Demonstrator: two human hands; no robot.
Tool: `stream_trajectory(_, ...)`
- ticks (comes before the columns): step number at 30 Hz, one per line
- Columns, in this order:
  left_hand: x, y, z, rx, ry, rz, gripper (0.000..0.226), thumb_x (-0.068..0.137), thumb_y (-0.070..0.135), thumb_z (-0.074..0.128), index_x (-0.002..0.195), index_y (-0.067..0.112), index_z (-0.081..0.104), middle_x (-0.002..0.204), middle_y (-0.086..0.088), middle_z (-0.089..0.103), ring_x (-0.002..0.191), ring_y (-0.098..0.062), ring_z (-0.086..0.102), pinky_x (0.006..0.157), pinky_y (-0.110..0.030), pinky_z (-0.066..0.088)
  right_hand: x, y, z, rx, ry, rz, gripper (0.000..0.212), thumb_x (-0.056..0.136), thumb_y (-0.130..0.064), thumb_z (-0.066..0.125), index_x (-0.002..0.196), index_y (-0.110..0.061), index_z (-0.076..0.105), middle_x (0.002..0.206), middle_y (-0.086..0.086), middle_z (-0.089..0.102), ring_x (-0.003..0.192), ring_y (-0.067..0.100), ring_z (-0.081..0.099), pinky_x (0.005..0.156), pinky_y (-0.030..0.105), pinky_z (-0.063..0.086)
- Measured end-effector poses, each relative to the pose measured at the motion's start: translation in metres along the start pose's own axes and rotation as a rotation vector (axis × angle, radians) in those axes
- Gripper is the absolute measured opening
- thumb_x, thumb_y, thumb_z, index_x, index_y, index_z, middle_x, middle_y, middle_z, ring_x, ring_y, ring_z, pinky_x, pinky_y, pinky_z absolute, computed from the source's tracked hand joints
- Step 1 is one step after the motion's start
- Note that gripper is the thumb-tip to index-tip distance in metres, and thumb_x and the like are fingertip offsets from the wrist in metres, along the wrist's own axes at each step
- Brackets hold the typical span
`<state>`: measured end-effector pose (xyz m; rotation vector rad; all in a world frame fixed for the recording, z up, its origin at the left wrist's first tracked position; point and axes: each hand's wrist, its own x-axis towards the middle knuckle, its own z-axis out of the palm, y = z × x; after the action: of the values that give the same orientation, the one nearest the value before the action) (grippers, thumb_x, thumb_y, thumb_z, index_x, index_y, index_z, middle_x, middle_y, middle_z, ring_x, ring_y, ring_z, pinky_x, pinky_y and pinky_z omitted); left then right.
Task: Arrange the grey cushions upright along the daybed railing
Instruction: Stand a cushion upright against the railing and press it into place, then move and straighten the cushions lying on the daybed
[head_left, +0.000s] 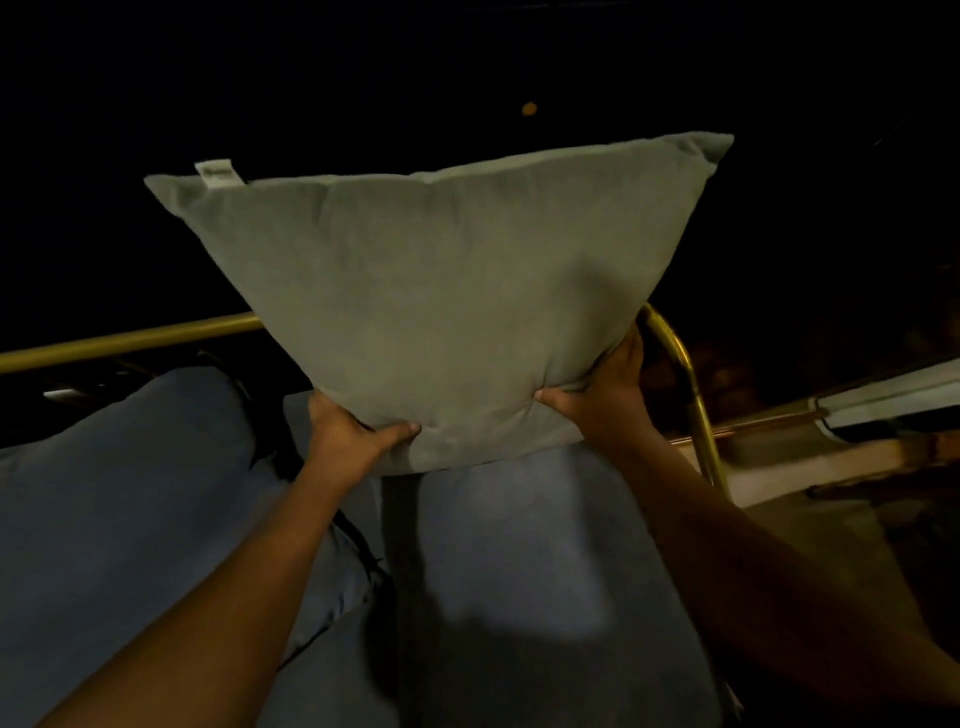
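Cushion: grey cushion (441, 306) held upright in the air above the daybed, in front of the brass railing (130, 340), near its curved right corner.
Left hand (353, 434): closed on the cushion's lower left edge.
Right hand (602, 389): closed on its lower right edge.
Below: blue-grey cushions (124, 519) lying on the daybed.

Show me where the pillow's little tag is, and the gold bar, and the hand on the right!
tag (219, 173), head view, middle of the white label on the cushion's top edge
gold railing (130, 340), head view, straight stretch left of the cushion
right hand (605, 387), head view, back of the hand
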<state>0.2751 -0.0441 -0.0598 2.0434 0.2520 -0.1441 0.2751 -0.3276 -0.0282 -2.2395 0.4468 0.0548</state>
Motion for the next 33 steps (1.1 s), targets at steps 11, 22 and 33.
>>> stream_trajectory(11,0.024,0.122,-0.036,0.093,0.228,0.18,0.106,0.07,0.046,0.076,0.149,0.036,0.006,0.158,-0.014,-0.005,0.146,-0.033,0.014,0.111,-0.038,0.026,0.028,-0.138,-0.033,-0.509,0.124,-0.332,0.08,0.077,-0.071,0.049,0.145,-0.042,0.019,0.161,0.0,0.003,0.147,0.03,-0.009,0.111,0.063,0.002)
stream_trajectory(22,-0.001,0.13,-0.052,0.275,0.021,0.135,0.092,0.077,0.04,0.073,0.149,0.033,0.015,0.16,-0.013,-0.002,0.146,-0.038,0.012,0.114,-0.053,0.027,-0.006,-0.115,-0.043,-0.5,0.037,-0.262,0.07,0.081,-0.051,0.057,0.142,-0.029,0.03,0.156,0.008,0.022,0.144,0.032,0.014,0.115,0.056,0.016)
stream_trajectory(33,-0.14,0.004,-0.22,0.373,0.031,0.009,0.037,0.085,0.029,0.067,0.118,0.011,0.062,0.123,-0.011,0.063,0.115,-0.026,0.058,0.094,-0.025,0.039,-0.179,-0.206,0.124,-0.446,-0.284,-0.417,0.044,0.083,-0.05,0.048,0.12,-0.027,0.057,0.127,0.002,0.059,0.123,0.026,0.048,0.107,0.04,0.027)
